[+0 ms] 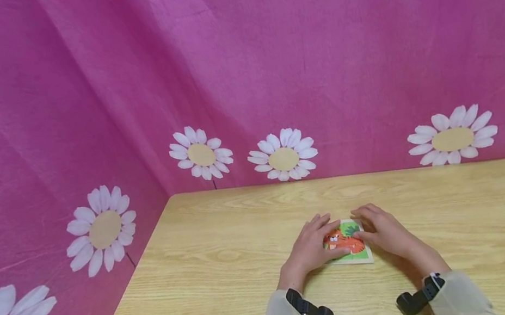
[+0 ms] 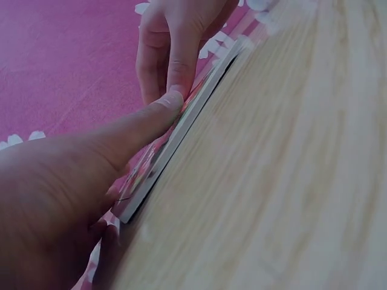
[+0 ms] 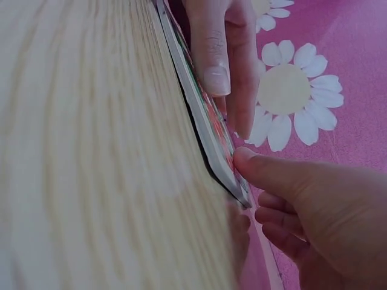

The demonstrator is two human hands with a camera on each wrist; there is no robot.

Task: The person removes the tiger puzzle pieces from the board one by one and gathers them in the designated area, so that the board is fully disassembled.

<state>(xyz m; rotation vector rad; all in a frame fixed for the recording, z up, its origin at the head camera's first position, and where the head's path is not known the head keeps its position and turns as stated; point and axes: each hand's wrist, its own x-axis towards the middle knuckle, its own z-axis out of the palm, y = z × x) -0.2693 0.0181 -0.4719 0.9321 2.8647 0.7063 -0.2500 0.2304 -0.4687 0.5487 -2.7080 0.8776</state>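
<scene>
A small flat picture board point(image 1: 358, 256), with an orange cartoon animal on green and a pale border, lies on the wooden table. My left hand point(image 1: 309, 245) grips its left side, the thumb reaching across the picture and the other fingers round the edge. At the right side my right hand point(image 1: 385, 229) holds it, thumb over the picture and fingers curled beside the edge. In the left wrist view the board point(image 2: 175, 138) shows edge-on, with a thin dark shadow line below it. Part of the picture is hidden under both hands.
The light wooden table point(image 1: 192, 277) extends around the board on all sides. Behind and to the left hangs a magenta cloth point(image 1: 314, 48) printed with white daisies, meeting the table's back and left edges. Each wrist wears a black strap camera point(image 1: 312, 310).
</scene>
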